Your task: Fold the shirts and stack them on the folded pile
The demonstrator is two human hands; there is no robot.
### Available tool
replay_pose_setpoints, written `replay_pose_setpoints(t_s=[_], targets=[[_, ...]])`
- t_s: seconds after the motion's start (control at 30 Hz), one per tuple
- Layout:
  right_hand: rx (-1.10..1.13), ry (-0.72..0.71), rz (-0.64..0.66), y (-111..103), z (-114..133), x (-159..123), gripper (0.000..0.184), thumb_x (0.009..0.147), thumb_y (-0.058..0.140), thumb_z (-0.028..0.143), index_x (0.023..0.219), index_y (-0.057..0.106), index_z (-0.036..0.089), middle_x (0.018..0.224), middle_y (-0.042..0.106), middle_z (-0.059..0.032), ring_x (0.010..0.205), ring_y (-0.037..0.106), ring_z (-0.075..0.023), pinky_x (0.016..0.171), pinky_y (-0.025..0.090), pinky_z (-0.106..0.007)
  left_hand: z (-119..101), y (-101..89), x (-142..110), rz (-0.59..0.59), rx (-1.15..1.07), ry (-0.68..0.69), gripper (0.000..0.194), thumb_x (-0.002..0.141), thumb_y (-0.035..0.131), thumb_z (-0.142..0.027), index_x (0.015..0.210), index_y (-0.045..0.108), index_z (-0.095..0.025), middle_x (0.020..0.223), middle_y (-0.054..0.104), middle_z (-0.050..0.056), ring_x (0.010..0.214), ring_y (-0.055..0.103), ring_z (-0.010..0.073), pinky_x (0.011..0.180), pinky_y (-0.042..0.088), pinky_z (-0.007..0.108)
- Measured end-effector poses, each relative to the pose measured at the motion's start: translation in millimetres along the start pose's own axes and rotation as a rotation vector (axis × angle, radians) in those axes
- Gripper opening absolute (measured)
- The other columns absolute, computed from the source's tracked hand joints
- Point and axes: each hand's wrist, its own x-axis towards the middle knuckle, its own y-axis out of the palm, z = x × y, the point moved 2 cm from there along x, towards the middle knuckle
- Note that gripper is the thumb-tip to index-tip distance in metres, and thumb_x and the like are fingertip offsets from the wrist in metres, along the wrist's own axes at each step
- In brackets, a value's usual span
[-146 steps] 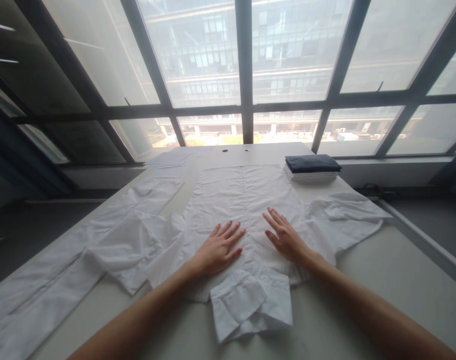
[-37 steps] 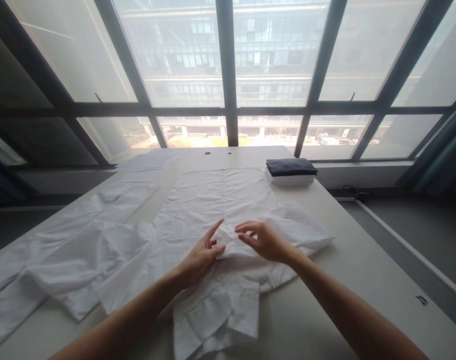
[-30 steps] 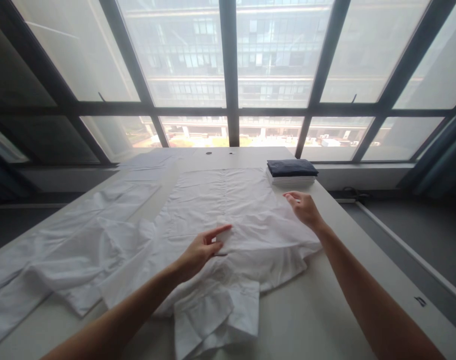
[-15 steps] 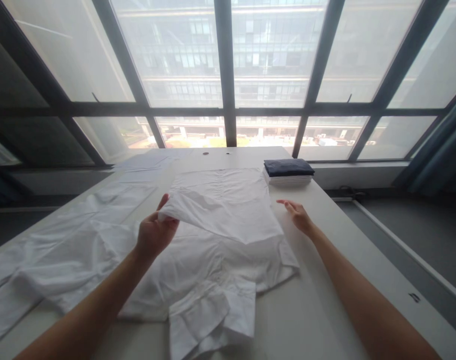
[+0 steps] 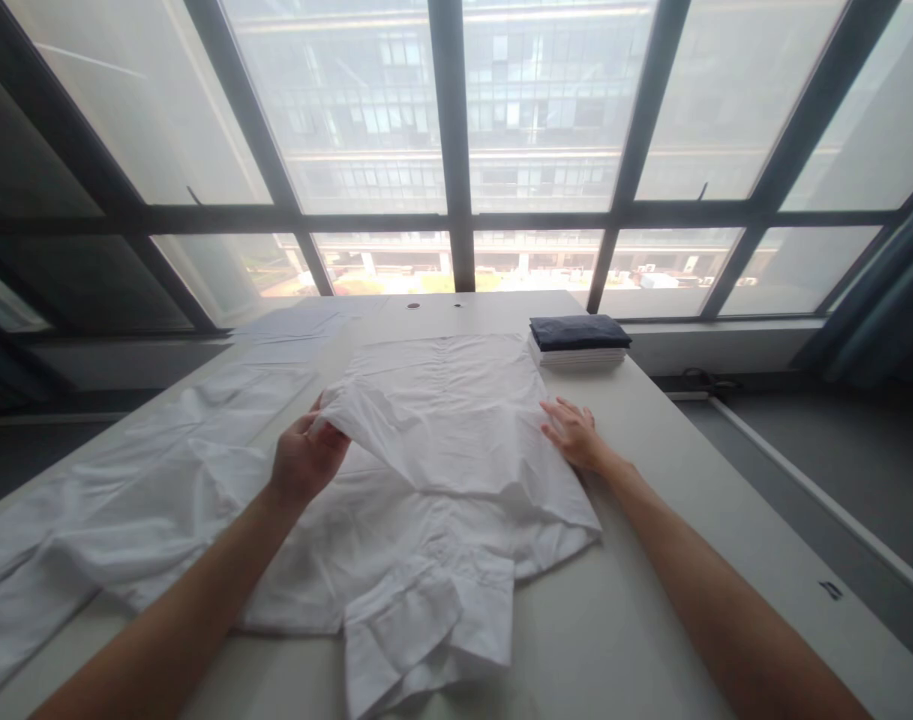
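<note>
A white shirt (image 5: pixel 456 440) lies partly folded over on the white table, its gathered hem panel toward the far side and its collar end nearest me. My left hand (image 5: pixel 311 455) grips the left edge of the upper layer and keeps it slightly raised. On the right, my right hand (image 5: pixel 572 433) rests with fingers spread at the shirt's right edge, the fingertips touching or just beside the cloth. Some folds under the upper layer are hidden.
A neat stack of folded cloths with a dark navy one (image 5: pixel 578 333) on top sits at the table's far right. More white garments (image 5: pixel 148 490) spread loosely over the left side. Tall windows (image 5: pixel 546 110) rise behind the white table (image 5: pixel 621 620).
My right hand has moved left to the shirt's edge, its fingers now spread. The raised upper layer has dropped flatter and reaches nearer the lower layer's right corner. My left hand keeps its grip.
</note>
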Motion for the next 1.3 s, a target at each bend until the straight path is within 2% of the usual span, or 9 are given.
replay_pose_setpoints(t_s=[0.1, 0.2, 0.4, 0.5, 0.63, 0.77, 0.9, 1.1, 1.3], targets=[[-0.050, 0.041, -0.015, -2, -1, 0, 0.048, 0.099, 0.047, 0.040, 0.145, 0.049, 0.027, 0.151, 0.051, -0.0134, 0.146, 0.035, -0.0324, 0.114, 0.008, -0.073, -10, 14.8, 10, 0.087, 0.096, -0.030, 0.031, 0.099, 0.032, -0.007, 0.111, 0.060, -0.008, 0.097, 0.072, 0.003, 0.087, 0.069, 0.0121, 0.080, 0.057, 0.021], [-0.071, 0.106, -0.014, -4, -3, 2, 0.049, 0.100, 0.045, 0.042, 0.146, 0.047, 0.027, 0.151, 0.050, -0.0142, 0.144, 0.036, -0.0326, 0.113, 0.010, -0.074, -20, 34.4, 30, 0.188, 0.228, -0.060, 0.028, 0.094, 0.039, -0.008, 0.110, 0.062, -0.009, 0.094, 0.071, 0.003, 0.085, 0.069, 0.0141, 0.077, 0.058, 0.023], [-0.016, 0.169, -0.020, -7, -8, 4, 0.045, 0.104, 0.031, 0.039, 0.143, 0.050, 0.024, 0.144, 0.057, -0.0126, 0.133, 0.050, -0.0279, 0.116, 0.017, -0.067, -35, 58.4, 84, 0.308, 0.494, -0.026, 0.035, 0.085, 0.054, -0.017, 0.118, 0.065, -0.013, 0.106, 0.071, 0.008, 0.095, 0.066, 0.0191, 0.082, 0.058, 0.030], [-0.001, 0.160, -0.035, -8, -9, 4, 0.040, 0.104, 0.031, 0.033, 0.131, 0.058, 0.024, 0.141, 0.059, -0.0117, 0.128, 0.054, -0.0257, 0.117, 0.017, -0.064, -37, 50.8, 109, 0.278, 0.801, 0.038, 0.039, 0.087, 0.058, -0.027, 0.123, 0.062, -0.012, 0.107, 0.071, 0.008, 0.095, 0.062, 0.0174, 0.086, 0.055, 0.031], [-0.007, 0.149, -0.042, -7, -9, 3, 0.031, 0.101, 0.042, 0.032, 0.121, 0.063, 0.022, 0.136, 0.061, -0.0119, 0.122, 0.058, -0.0265, 0.116, 0.017, -0.065, -33, 26.0, 132, 0.058, 1.171, -0.023, 0.047, 0.078, 0.072, -0.037, 0.117, 0.064, -0.012, 0.095, 0.072, 0.007, 0.084, 0.063, 0.0155, 0.076, 0.056, 0.029], [-0.058, 0.122, -0.058, -6, -11, 3, 0.034, 0.093, 0.057, 0.037, 0.123, 0.062, 0.022, 0.135, 0.061, -0.0118, 0.122, 0.058, -0.0284, 0.114, 0.021, -0.065, -26, 7.2, 145, -0.045, 1.368, -0.114, 0.040, 0.055, 0.081, -0.028, 0.092, 0.072, -0.014, 0.065, 0.066, 0.001, 0.058, 0.059, 0.0157, 0.050, 0.048, 0.024], [-0.035, 0.107, -0.058, -6, -15, 3, 0.035, 0.089, 0.061, 0.032, 0.123, 0.063, 0.024, 0.133, 0.062, -0.0103, 0.122, 0.058, -0.0282, 0.114, 0.021, -0.065, -26, 5.6, 162, -0.057, 1.492, -0.105, 0.029, 0.049, 0.076, -0.018, 0.077, 0.073, -0.014, 0.052, 0.061, -0.001, 0.047, 0.053, 0.0148, 0.043, 0.041, 0.023], [-0.001, 0.111, -0.066, -4, -21, 2, 0.038, 0.086, 0.061, 0.026, 0.123, 0.063, 0.025, 0.135, 0.062, -0.0108, 0.126, 0.056, -0.0303, 0.115, 0.020, -0.066, -38, 12.0, 185, -0.078, 1.516, 0.052, 0.048, 0.055, 0.076, -0.021, 0.102, 0.074, -0.012, 0.068, 0.070, 0.001, 0.062, 0.063, 0.0160, 0.056, 0.049, 0.022], [0.000, 0.106, -0.076, -5, -22, 1, 0.039, 0.087, 0.058, 0.025, 0.125, 0.063, 0.024, 0.136, 0.062, -0.0120, 0.127, 0.056, -0.0304, 0.115, 0.020, -0.065, -24, -11.7, 170, -0.077, 1.558, 0.118, 0.071, 0.069, 0.075, -0.031, 0.135, 0.059, -0.011, 0.094, 0.076, 0.010, 0.080, 0.070, 0.0214, 0.071, 0.057, 0.030]])
